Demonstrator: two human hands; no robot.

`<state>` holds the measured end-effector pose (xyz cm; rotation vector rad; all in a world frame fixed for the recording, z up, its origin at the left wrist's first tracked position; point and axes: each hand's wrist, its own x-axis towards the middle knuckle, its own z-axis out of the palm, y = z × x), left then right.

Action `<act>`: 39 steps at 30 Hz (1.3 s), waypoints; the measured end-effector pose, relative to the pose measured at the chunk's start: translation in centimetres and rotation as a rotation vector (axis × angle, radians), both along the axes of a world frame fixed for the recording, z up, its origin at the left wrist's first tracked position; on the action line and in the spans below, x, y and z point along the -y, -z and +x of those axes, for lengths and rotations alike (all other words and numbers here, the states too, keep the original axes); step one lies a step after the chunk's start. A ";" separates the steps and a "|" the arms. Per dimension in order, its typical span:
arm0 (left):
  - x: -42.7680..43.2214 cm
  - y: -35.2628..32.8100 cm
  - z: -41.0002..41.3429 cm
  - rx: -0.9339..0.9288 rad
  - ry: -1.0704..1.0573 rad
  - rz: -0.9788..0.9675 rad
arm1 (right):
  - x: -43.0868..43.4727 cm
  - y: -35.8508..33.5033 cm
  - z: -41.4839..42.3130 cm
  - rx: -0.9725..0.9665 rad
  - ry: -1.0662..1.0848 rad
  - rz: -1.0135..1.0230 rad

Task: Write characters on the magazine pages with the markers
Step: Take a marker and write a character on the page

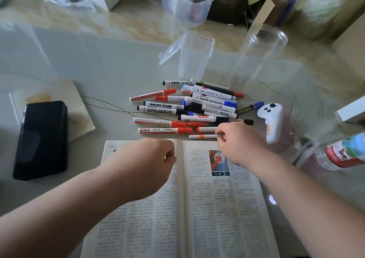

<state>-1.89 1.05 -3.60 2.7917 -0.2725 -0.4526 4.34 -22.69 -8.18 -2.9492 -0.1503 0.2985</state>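
Magazine (217,208) on pale table (110,76), markers (189,107) beyond

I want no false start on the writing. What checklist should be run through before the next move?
1. Magazine open, pages lying flat: ok.
2. Marker picked: ok, the right hand pinches the end of the orange-banded marker at the near edge of the marker pile.
3. Cap off: cannot tell, the hand hides that end.
4. Left hand steadying the page: cannot tell, it is curled over the left page.
5. Writing space: ok, the lower right page is uncovered.
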 end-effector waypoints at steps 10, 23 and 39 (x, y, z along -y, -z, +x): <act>0.6 0.8 -0.5 -0.032 0.009 -0.009 | -0.9 -2.1 -0.6 -0.004 -0.045 -0.144; 2.7 -1.6 -1.8 -0.148 -0.040 -0.766 | -0.7 -9.3 -6.9 -0.468 0.431 1.329; 0.4 0.6 -2.2 0.088 0.282 -0.419 | -0.9 -7.0 -9.3 -0.504 -0.011 0.523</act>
